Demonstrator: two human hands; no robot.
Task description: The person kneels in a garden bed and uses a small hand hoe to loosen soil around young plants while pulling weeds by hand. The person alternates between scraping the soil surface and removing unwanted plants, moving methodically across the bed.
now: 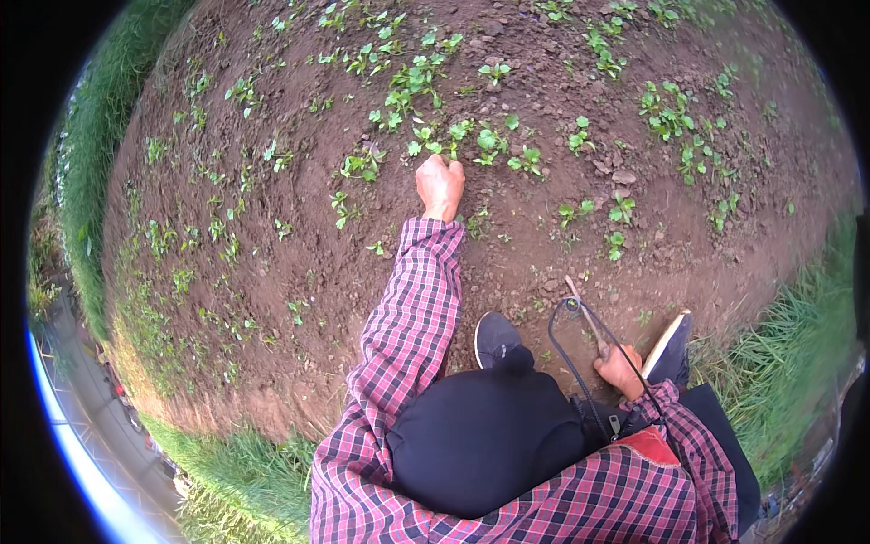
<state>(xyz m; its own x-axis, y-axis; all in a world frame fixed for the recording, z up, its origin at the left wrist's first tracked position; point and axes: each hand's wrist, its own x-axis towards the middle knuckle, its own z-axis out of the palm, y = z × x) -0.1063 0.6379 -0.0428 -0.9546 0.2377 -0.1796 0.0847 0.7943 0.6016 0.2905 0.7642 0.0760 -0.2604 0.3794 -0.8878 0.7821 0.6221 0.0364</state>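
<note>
My left hand (440, 185), in a pink checked sleeve, reaches forward with fingers curled at a small green plant (451, 151); whether it grips the stem cannot be told. Broad-leaved seedlings (491, 141) grow just ahead and to its right, and another leafy plant (363, 164) stands to its left. Low at the right, beside my shoe, my right hand (620, 370) is closed around the handle of a thin tool (586, 314) that looks wooden or rusty. The tool's far end points forward over the soil. A dark cord (559, 340) loops across it.
Brown soil (516, 251) with scattered plants spreads all around. My dark shoes (497, 338) (669, 350) rest on its near part. Tall grass (795, 381) edges the right side, more grass (238, 469) the lower left. A green grassy strip (95, 177) runs along the far left.
</note>
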